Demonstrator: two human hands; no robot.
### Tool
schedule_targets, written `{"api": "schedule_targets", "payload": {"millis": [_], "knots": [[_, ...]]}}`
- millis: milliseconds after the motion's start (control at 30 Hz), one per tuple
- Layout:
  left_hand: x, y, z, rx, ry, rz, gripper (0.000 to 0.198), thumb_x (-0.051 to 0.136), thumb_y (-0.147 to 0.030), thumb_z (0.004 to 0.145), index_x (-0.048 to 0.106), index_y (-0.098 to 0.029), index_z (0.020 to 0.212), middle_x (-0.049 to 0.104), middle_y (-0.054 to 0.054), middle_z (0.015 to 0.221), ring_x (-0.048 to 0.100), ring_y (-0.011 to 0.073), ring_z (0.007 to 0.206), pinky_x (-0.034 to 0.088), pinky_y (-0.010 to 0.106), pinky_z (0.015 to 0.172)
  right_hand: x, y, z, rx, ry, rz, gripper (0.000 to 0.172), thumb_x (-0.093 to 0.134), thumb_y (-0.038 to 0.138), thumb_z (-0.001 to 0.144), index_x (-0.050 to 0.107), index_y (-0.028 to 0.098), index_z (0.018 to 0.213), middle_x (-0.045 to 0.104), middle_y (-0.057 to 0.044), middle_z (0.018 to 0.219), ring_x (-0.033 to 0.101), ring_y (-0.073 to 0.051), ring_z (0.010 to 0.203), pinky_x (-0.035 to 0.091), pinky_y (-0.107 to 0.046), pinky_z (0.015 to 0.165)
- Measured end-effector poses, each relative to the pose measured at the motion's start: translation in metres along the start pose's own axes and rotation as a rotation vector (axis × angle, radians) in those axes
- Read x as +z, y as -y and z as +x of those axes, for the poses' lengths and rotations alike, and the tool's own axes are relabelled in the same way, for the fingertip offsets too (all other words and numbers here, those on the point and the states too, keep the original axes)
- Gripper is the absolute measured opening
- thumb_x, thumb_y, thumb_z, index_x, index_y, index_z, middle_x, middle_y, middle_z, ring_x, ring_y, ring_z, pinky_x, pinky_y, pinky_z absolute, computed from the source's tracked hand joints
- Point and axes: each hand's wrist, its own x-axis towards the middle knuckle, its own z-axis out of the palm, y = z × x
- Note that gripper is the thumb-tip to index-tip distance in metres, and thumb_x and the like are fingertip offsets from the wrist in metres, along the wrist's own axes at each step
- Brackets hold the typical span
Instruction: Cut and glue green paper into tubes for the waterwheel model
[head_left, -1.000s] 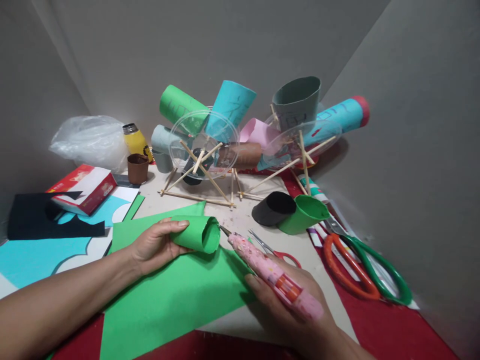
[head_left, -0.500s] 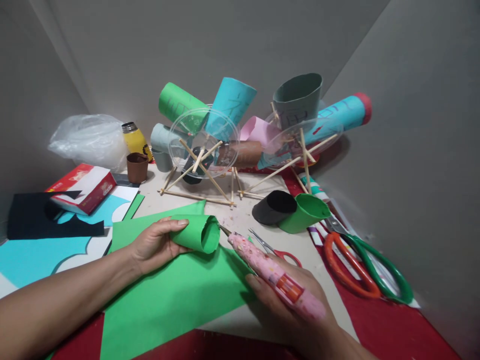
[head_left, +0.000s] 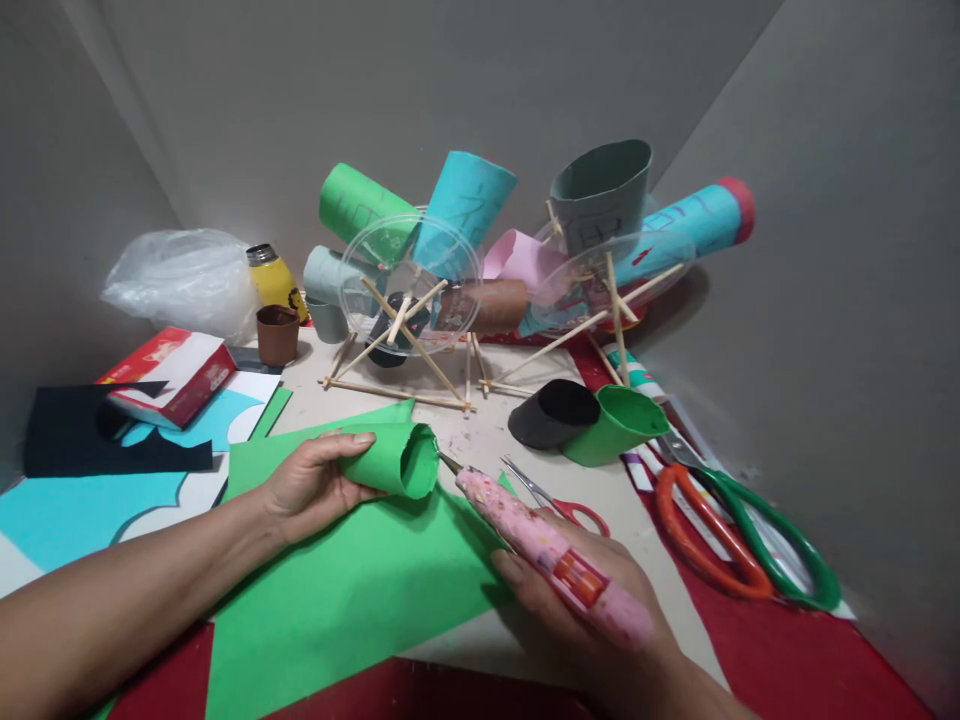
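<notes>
My left hand [head_left: 319,480] is closed around a short green paper tube [head_left: 375,457], its open end turned to the right. In my right hand [head_left: 592,610] is a pink hot glue pen [head_left: 525,525] with an orange switch. Its narrow metal tip is at the right rim of the tube; whether it touches I cannot tell. Beneath both hands lies a large green sheet [head_left: 322,620]. Small red-handled scissors [head_left: 555,500] rest just beyond the pen. Behind them stand a black tube [head_left: 536,420] and another green tube [head_left: 615,430], side by side.
At the back, a wheel of clear discs [head_left: 409,235] and coloured tubes rests on a wooden stick frame [head_left: 397,395]. Large scissors [head_left: 750,530] lie at right. A red box [head_left: 180,370], brown cup [head_left: 277,337], yellow bottle [head_left: 271,280] and plastic bag [head_left: 180,280] are at left.
The green tube has turned slightly in my left hand, its open end a little higher. The pen tip stays by its rim. The whole view has shifted slightly.
</notes>
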Motion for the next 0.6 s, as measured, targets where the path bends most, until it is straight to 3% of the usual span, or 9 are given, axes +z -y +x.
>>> {"api": "schedule_targets", "payload": {"millis": [167, 600], "knots": [[-0.0011, -0.0003, 0.0006, 0.011, -0.062, -0.003, 0.017, 0.067, -0.012, 0.080, 0.076, -0.006, 0.093, 0.078, 0.012, 0.093, 0.072, 0.0230, 0.085, 0.060, 0.039, 0.084, 0.0007, -0.0011, -0.0007, 0.003, 0.028, 0.013, 0.023, 0.056, 0.035, 0.097, 0.072, 0.026, 0.109, 0.078, -0.005, 0.089, 0.076, -0.023, 0.086, 0.062, -0.027, 0.071], [-0.0003, -0.0014, 0.0006, 0.025, -0.101, 0.016, 0.022, 0.065, -0.012, 0.082, 0.074, -0.004, 0.100, 0.077, 0.015, 0.098, 0.071, 0.0246, 0.088, 0.060, 0.042, 0.085, -0.0004, 0.0025, 0.0032, -0.030, 0.039, -0.023, 0.026, 0.053, 0.040, 0.098, 0.073, 0.027, 0.107, 0.077, -0.005, 0.087, 0.075, -0.022, 0.082, 0.062, -0.027, 0.067]]}}
